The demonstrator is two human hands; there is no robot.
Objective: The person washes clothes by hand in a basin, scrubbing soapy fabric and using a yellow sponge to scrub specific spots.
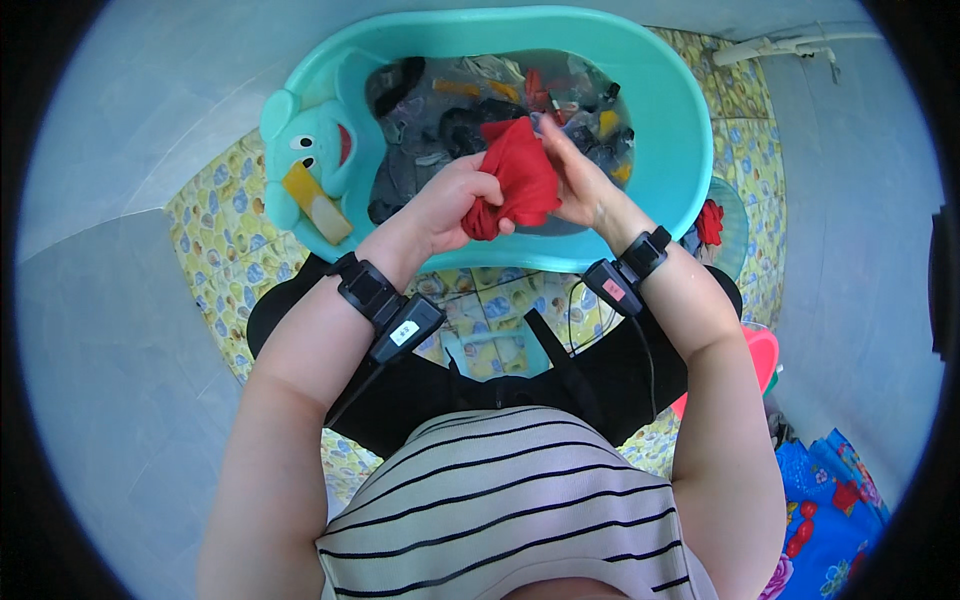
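A crumpled red cloth [521, 176] is gripped in my left hand [454, 199], held above the water. My right hand [577, 172] is right beside the cloth, its fingers extended and slightly blurred; whether it touches the cloth is hard to tell. Below both hands is a turquoise plastic tub [675, 127] with an animal face moulded at its left end. Its cloudy grey water [420, 112] holds several soaked dark, red and yellow fabric items. A long yellow and whitish bar [316, 202], apparently laundry soap, lies across the tub's left rim.
A translucent basket [736, 225] with red and dark cloth [709, 223] stands right of the tub. Pink plastic [761, 352] shows by my right arm. Blue floral fabric [825, 510] lies lower right. A white pipe with a tap [780, 49] runs along the upper right wall.
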